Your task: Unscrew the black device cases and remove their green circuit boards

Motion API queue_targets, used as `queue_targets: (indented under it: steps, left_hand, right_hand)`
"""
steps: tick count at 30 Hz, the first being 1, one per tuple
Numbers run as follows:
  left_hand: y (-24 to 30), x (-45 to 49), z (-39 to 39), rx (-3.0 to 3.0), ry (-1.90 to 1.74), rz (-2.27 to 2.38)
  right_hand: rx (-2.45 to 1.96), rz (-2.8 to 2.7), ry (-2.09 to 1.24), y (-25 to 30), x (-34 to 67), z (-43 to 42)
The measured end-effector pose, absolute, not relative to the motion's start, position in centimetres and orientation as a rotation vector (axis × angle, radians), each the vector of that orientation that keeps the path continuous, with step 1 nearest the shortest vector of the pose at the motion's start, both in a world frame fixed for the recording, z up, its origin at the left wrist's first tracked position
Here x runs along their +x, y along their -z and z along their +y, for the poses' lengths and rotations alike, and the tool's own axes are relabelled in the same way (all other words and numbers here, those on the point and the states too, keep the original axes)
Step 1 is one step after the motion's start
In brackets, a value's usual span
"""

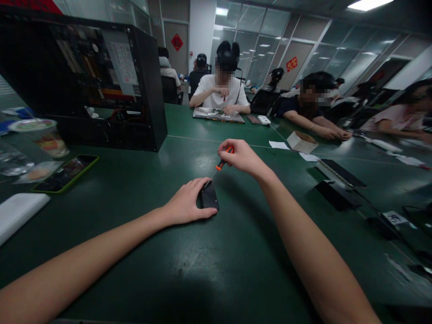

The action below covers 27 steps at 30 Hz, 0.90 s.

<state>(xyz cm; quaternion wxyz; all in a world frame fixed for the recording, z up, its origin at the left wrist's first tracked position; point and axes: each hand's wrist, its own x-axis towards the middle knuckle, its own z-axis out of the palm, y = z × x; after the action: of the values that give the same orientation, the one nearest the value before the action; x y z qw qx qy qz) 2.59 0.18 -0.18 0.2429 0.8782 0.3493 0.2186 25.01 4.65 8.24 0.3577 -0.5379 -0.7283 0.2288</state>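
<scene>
As left hand (184,200) is gripping black case (210,198) on green table (216,261), right hand (243,155) is pinching orange-black screwdriver (220,166) at case's far end, apparently screwing; next turn is likely needing steady alignment.

Counter (236,274): was a big dark-green top, kinda shiny, thin seams ran across it
Glass walls (251,22): took up most of the back, lights showed in the panes
Pillar (201,45): plain white, stood just left of the glass
Door (176,67): greyish, had a red diamond decoration (177,42) on it
Chairs (265,102): black ones sat beyond the counter
Ceiling light (369,4): glowed white top right, rest looked pretty dim
</scene>
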Motion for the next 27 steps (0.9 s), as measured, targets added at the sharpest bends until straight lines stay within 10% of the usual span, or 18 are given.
queue_targets:
  steps: [18, 27]
  left_hand:
    - [0.1, 2.7, 0.1, 2.417, -0.631, 0.939]
    - [0.1, 2.7, 0.1, 2.404, -0.605, 1.016]
  right_hand:
    - [-1.174, -2.354, 0.08, -12.4, 21.2, -0.6]
    - [-1.032, -2.49, -0.23, -13.8, 20.7, -2.6]
